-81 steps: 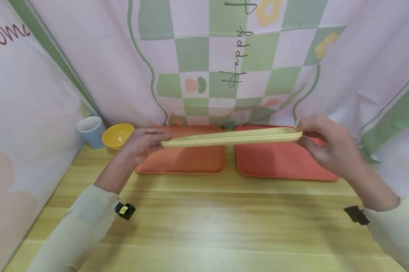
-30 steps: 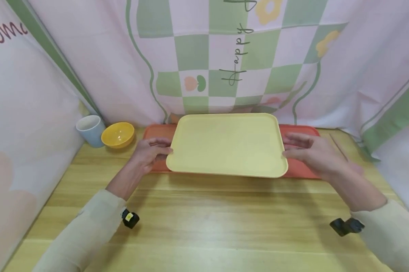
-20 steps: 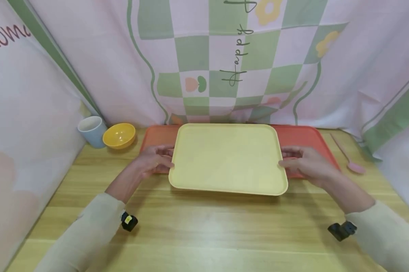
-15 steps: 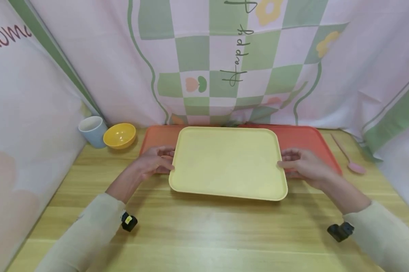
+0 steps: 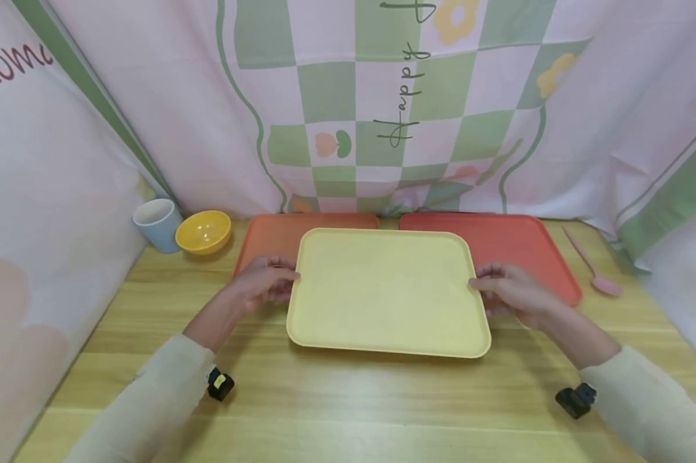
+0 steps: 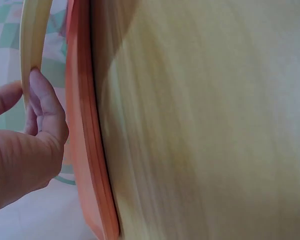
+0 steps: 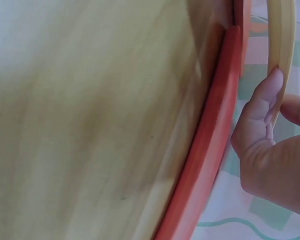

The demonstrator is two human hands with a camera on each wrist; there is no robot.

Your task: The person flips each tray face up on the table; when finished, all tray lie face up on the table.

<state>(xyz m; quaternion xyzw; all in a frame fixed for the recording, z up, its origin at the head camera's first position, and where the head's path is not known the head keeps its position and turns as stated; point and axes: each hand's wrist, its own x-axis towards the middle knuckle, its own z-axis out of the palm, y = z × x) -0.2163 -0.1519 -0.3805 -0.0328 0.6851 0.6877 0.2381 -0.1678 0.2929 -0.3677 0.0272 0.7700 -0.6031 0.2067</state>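
A yellow rectangular tray (image 5: 388, 292) is held level above the table between both hands. At its left short edge my left hand (image 5: 264, 283) pinches the rim, thumb on top and fingers beneath. My right hand (image 5: 510, 292) pinches the opposite rim the same way. Both wrist views show the tray in the air, its edge gripped by the left hand (image 6: 27, 140) and the right hand (image 7: 275, 145). Behind and partly below it lie an orange tray (image 5: 278, 231) and a red tray (image 5: 516, 247), each partly covered from the head view.
A blue cup (image 5: 158, 226) and a yellow bowl (image 5: 203, 232) stand at the back left of the wooden table (image 5: 348, 411). At the right lies a pink spoon (image 5: 605, 285). A patterned curtain (image 5: 377, 96) hangs along the back edge.
The yellow tray, seen edge-on at first, has been tipped flat so its upper face shows. Both hands have brought it lower in view, towards the person, uncovering more of the trays behind.
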